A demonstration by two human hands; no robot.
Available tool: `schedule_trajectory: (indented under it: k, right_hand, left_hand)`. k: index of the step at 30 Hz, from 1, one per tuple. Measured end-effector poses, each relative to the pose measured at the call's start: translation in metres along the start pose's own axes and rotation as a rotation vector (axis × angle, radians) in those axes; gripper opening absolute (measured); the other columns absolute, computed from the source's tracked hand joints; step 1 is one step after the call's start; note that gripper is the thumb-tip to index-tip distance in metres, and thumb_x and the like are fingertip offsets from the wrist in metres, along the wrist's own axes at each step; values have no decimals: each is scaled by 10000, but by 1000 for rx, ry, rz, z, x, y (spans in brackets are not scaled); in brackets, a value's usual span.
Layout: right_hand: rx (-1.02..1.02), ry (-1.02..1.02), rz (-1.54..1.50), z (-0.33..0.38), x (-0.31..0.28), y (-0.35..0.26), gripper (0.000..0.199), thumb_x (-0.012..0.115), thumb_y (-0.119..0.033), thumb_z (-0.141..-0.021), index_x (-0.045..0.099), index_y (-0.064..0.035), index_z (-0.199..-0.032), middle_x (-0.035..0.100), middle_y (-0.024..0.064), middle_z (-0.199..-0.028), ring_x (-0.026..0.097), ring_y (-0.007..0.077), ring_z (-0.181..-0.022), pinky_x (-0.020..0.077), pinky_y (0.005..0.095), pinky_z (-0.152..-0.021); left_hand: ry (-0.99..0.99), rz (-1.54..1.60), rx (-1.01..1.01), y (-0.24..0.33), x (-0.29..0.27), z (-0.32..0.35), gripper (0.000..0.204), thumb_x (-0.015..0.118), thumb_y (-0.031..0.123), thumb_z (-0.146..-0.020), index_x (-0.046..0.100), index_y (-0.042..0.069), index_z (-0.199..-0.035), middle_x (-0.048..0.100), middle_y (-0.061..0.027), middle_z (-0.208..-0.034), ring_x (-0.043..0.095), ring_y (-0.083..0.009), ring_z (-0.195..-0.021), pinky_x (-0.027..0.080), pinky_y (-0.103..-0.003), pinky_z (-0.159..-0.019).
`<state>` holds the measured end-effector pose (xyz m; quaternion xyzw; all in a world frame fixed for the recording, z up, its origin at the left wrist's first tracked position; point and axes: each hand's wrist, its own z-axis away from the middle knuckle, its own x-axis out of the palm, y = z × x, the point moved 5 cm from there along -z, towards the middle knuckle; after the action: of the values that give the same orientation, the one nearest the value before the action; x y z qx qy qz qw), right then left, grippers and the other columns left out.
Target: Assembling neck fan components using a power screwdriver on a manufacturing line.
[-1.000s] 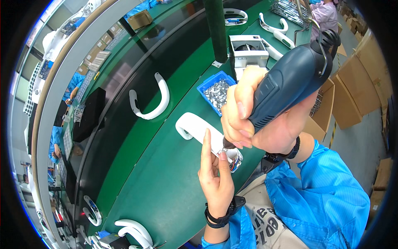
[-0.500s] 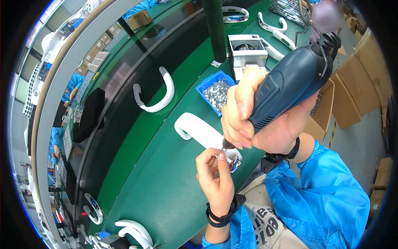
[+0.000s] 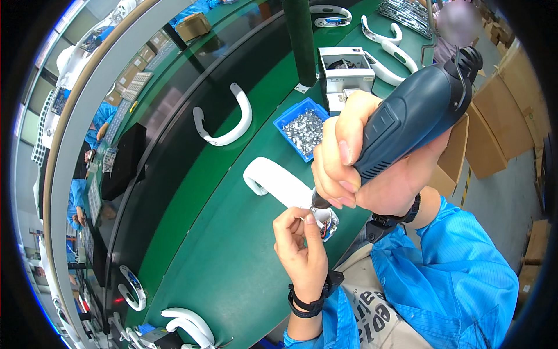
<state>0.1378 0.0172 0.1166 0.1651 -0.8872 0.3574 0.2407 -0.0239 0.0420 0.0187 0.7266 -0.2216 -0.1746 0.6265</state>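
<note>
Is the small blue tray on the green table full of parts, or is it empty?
Not empty: the blue tray holds a heap of small shiny metal parts covering most of its bottom; their kind is too small to tell.

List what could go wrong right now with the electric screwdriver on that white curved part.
1. The left hand pinches right beside the tip of the electric screwdriver, so a slipping bit could jab the fingers.
2. Only that hand steadies the white curved part at its end; torque might twist it on the green bench.
3. The right hand hides the tip from the head view, so misalignment could go unnoticed.
</note>
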Motion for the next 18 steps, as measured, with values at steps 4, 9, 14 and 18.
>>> schedule_trajectory:
  k: [4,9,14,18]
  right_hand:
    - [15,-1,4,0,1,3,948,372,-981,-881,509,-52,-1014,549,74,-707,539,177,-534,474,334,-472]
    - [17,20,15,1,1,-1,912,417,-955,-894,519,-58,-1019,548,71,-699,557,179,-538,472,343,-467]
    - [-16,-22,-6,2,3,1,878,451,-923,-915,516,-54,-1019,547,69,-696,560,178,-537,472,339,-467]
    - [-27,-7,7,3,4,1,868,457,-909,-926,515,-48,-1020,554,68,-698,567,180,-537,472,336,-468]
  left_hand:
    - [7,24,-10,-2,-2,1,140,583,-42,-1068,538,-28,-1200,685,-82,-944,636,-63,-794,497,-222,-692]
    - [4,35,-24,-6,-4,2,139,587,-36,-1071,541,-25,-1202,688,-81,-947,634,-58,-799,496,-220,-693]
    - [-17,34,-38,-6,-6,4,131,589,3,-1086,535,17,-1204,643,-58,-1017,621,-70,-836,481,-220,-704]
    - [-23,39,-39,-5,-6,3,131,588,0,-1085,535,18,-1204,645,-58,-1021,622,-72,-841,481,-219,-705]
